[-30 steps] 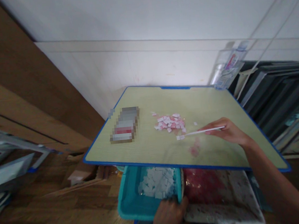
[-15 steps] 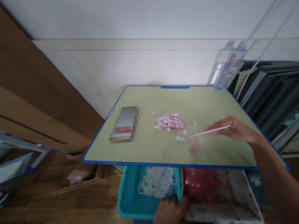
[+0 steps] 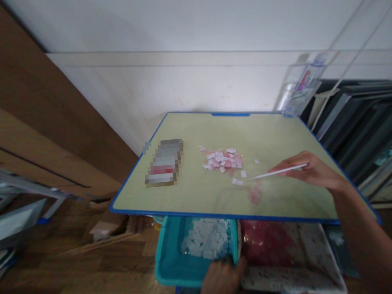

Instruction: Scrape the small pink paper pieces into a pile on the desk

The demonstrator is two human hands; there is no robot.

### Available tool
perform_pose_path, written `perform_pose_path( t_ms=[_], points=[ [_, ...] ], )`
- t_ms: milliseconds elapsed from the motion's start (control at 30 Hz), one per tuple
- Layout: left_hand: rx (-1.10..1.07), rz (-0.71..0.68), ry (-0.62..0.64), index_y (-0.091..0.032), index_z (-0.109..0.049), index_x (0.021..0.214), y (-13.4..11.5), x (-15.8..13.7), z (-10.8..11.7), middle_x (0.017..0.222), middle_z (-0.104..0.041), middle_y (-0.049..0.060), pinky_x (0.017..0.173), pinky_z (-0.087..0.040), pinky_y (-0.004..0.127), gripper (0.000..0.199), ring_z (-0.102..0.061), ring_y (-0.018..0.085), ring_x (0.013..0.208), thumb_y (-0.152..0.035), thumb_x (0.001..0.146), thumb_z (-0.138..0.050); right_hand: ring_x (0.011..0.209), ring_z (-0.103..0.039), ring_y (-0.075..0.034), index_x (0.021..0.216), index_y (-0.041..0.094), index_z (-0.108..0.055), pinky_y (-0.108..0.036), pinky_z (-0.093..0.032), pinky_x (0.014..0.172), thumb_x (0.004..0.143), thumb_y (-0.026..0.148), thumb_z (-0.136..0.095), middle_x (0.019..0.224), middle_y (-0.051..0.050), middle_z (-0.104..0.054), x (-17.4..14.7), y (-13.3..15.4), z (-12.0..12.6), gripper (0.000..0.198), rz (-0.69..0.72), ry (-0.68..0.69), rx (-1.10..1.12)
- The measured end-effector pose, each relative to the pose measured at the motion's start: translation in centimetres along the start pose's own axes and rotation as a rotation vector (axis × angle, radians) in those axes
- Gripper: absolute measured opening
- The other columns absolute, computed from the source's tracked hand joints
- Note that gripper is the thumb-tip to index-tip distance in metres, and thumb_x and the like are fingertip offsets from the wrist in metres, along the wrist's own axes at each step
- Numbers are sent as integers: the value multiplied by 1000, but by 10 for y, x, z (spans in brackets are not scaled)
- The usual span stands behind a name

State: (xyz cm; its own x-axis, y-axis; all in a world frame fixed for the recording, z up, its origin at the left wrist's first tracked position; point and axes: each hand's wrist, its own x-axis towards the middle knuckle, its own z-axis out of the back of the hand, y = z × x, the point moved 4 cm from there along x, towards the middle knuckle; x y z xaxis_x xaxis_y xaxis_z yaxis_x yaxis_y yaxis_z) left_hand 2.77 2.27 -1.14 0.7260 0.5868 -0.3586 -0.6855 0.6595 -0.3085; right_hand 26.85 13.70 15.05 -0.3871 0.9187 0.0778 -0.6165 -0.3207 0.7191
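Observation:
My right hand (image 3: 300, 169) is closed on a slim, pointed white tool (image 3: 271, 174) that looks like tweezers. Its tip is just to the right of a few loose small white squares (image 3: 237, 181) on the pale yellow tabletop. Behind them lies a heap of pinkish-white squares (image 3: 223, 159). A reddish wet smear (image 3: 254, 193) marks the tabletop below the tip. My left hand (image 3: 221, 281) curls over the near right rim of a teal basin (image 3: 180, 273), its fingertips partly hidden. White square pieces (image 3: 206, 237) fill part of the basin.
A white tray (image 3: 292, 278) with dark red liquid sits beside the basin, under the edge of the blue-rimmed table (image 3: 201, 197). A pixelated oblong object (image 3: 164, 163) lies at left. A clear bottle (image 3: 303, 86) stands at the back right corner, near dark panels (image 3: 369, 116).
My right hand and the tool have shifted slightly right, the tip drawing back a little from the loose squares. My left hand stays at the basin rim. The view shifts slightly.

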Motion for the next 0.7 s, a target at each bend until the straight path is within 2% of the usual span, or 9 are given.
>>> perform_pose_path(
  t_ms=[133, 300, 467, 600, 700],
  points=[
    [-3, 10, 21, -19, -47, 104, 0, 0, 1, 84, -59, 10, 64, -41, 35, 32, -55, 26, 74, -30, 75, -52, 74, -64, -20, 89, 16, -68, -26, -48, 63, 75, 34, -55, 85, -7, -69, 8, -2, -8, 27, 27, -10, 16],
    [-24, 3, 31, -19, -45, 107, 0, -1, 3, 84, -59, 11, 63, -41, 37, 34, -55, 27, 75, -32, 76, -52, 78, -63, -21, 90, 16, -68, -27, -48, 65, 75, 32, -55, 88, -8, -69, 12, -6, -11, 25, 31, -135, 7],
    [-42, 1, 68, -18, -45, 107, 0, -1, 3, 88, -58, 12, 65, -41, 37, 36, -54, 27, 78, -28, 74, -55, 84, -62, -20, 96, 18, -65, -30, -47, 72, 76, 29, -54, 94, -7, -67, 11, 1, -23, 26, 112, 45, 96],
    [-34, -7, 58, -18, -44, 109, -1, -1, 4, 86, -58, 12, 63, -41, 37, 38, -54, 28, 76, -29, 74, -55, 85, -62, -21, 95, 16, -66, -28, -47, 71, 76, 30, -54, 94, -8, -67, 6, -4, -19, 26, 71, 199, 168],
    [-24, -14, 33, -18, -45, 107, -1, -1, 4, 85, -58, 12, 62, -42, 38, 33, -54, 28, 75, -33, 78, -50, 82, -63, -21, 92, 16, -67, -27, -48, 68, 74, 29, -57, 91, -8, -68, 4, -13, -8, 25, 12, 160, 160]
  ],
)
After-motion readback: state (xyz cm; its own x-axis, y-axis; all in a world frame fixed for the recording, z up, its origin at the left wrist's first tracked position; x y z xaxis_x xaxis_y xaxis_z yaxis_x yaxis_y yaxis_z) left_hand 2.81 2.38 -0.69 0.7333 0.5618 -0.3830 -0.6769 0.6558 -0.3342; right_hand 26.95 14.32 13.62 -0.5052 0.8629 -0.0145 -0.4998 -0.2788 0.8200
